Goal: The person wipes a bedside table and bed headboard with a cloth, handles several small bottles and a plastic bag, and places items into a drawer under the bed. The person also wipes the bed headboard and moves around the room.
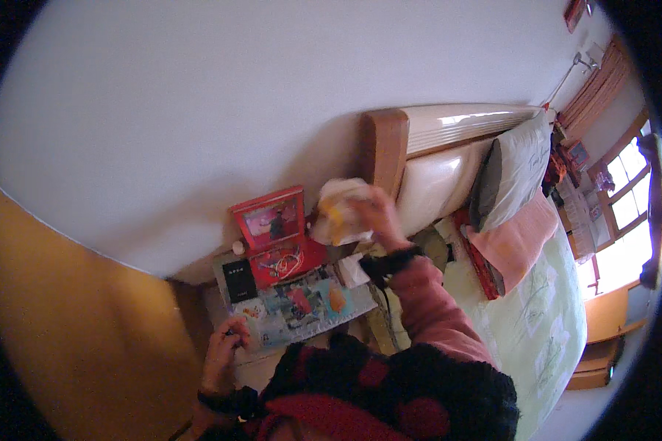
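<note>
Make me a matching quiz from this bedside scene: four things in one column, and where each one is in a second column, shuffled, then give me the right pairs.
Things:
1. crumpled white and yellow plastic bag
2. open red gift box
3. flat black rectangular device
4. grey and white pillow

Places:
A. leaning against the wooden headboard on the bed
B. lying on the bedside table, left of the red box
C. held up in the right hand
D. standing open against the white wall

Pairs: 1-C, 2-D, 3-B, 4-A
</note>
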